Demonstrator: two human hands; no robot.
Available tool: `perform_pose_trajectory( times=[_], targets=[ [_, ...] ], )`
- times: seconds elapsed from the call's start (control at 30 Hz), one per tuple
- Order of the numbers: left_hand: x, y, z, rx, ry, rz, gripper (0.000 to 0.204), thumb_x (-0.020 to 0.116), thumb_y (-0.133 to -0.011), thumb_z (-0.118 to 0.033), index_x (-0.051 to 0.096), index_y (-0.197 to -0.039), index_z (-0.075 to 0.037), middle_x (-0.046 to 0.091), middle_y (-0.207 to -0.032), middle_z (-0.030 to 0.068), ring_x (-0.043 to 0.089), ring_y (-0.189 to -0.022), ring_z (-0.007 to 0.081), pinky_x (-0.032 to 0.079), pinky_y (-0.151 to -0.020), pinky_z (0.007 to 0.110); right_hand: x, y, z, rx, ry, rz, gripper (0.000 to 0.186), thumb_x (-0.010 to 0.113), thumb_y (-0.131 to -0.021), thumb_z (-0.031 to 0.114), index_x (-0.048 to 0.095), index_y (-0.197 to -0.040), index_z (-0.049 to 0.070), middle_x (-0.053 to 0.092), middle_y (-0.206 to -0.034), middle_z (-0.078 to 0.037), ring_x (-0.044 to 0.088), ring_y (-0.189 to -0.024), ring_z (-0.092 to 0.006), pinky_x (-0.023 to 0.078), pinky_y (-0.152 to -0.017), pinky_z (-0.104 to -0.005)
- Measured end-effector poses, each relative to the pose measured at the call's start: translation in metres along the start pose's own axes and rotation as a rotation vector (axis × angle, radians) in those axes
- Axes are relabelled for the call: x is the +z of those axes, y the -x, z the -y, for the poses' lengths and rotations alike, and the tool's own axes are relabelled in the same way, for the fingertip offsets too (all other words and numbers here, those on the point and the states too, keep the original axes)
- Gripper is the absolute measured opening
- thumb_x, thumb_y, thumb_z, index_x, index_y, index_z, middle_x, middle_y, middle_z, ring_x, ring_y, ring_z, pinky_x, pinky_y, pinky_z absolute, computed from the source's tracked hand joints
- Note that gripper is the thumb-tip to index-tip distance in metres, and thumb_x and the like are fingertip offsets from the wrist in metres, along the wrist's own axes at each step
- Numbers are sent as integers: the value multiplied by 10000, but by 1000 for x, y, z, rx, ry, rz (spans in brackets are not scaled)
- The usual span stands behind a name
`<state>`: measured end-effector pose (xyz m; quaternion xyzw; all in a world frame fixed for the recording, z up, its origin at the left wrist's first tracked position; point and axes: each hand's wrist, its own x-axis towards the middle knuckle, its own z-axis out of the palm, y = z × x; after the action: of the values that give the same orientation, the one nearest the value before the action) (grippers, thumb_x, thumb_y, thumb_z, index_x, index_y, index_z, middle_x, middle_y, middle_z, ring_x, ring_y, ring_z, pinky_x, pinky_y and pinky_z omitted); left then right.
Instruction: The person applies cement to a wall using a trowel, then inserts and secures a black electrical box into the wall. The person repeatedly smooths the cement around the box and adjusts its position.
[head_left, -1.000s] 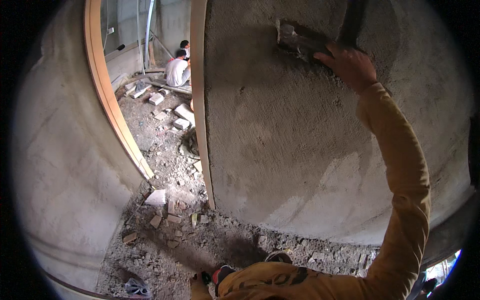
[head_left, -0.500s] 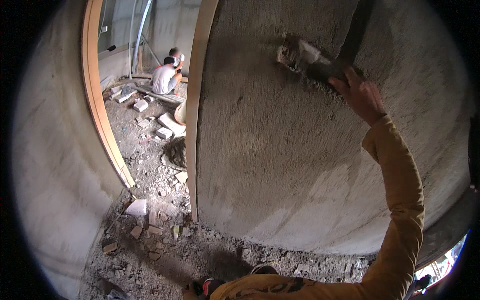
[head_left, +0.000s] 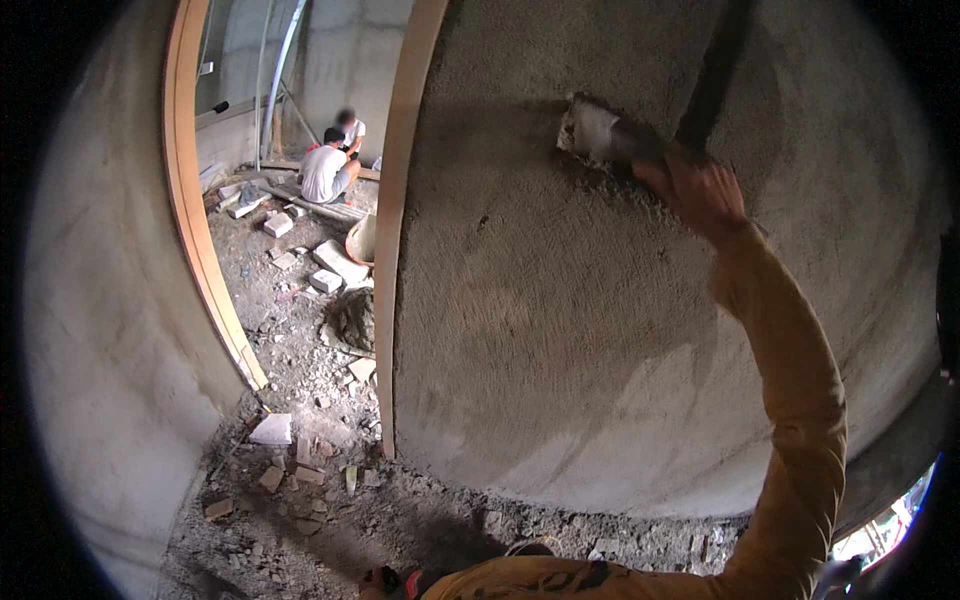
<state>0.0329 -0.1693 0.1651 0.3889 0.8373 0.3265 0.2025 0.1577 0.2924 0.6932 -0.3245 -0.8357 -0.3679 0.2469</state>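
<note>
Holding the trowel [head_left: 596,132] up against the rough grey wall [head_left: 540,300], to the right of the wooden door frame [head_left: 390,230]. Gripping it with the right hand [head_left: 703,195], closed over the near end, presumably to steer from behind and press evenly; reaching far out, likely because of the height. Resting low at the bottom edge with the left hand [head_left: 372,584]; cannot tell how far open, or whether holding anything.
</note>
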Motion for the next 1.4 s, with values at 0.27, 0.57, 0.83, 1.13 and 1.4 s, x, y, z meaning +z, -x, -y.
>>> perform_pose_trajectory(
  times=[0.27, 0.57, 0.83, 1.13, 1.4],
  targets=[
    [9, -5, 23, -194, 101, 60, 443, 716, -766, -403, 536, -918, -28, 550, -794, 127, 505, -763, 256, 427, -746, 406, 5, 22, 18, -99, -1, -66, 559, 483, -881, 577, 619, -847, 37, 640, -721, -165, 652, -663, -312, 524, -591, -427],
    [54, -12, 92, -469, 154, 113, 518, 700, -762, -441, 516, -991, -15, 556, -867, 149, 518, -824, 280, 438, -771, 413, 3, 30, 7, -67, -9, -47, 583, 483, -879, 585, 606, -931, 18, 634, -684, -162, 645, -662, -342, 508, -623, -440],
    [114, -40, 186, -841, 219, 57, 589, 685, -759, -476, 499, -1056, -3, 562, -933, 168, 531, -878, 302, 447, -792, 419, -4, 17, -13, 166, -95, 105, 567, 445, -899, 582, 634, -990, 55, 652, -780, -182, 660, -758, -310, 509, -686, -441],
    [141, -30, 214, -980, 275, 10, 672, 668, -755, -515, 479, -1129, 11, 568, -1006, 190, 544, -939, 326, 458, -816, 425, 3, 10, -22, 183, -213, 107, 650, 383, -888, 649, 638, -1079, 83, 666, -870, -179, 656, -851, -326, 492, -784, -443],
    [148, 2, 220, -962, 254, 72, 748, 653, -752, -550, 462, -1194, 22, 574, -1071, 209, 556, -993, 347, 467, -838, 431, 12, 14, -30, 252, -251, 93, 672, 377, -882, 664, 654, -1062, 79, 666, -852, -181, 649, -863, -352, 478, -794, -460]
  ],
)
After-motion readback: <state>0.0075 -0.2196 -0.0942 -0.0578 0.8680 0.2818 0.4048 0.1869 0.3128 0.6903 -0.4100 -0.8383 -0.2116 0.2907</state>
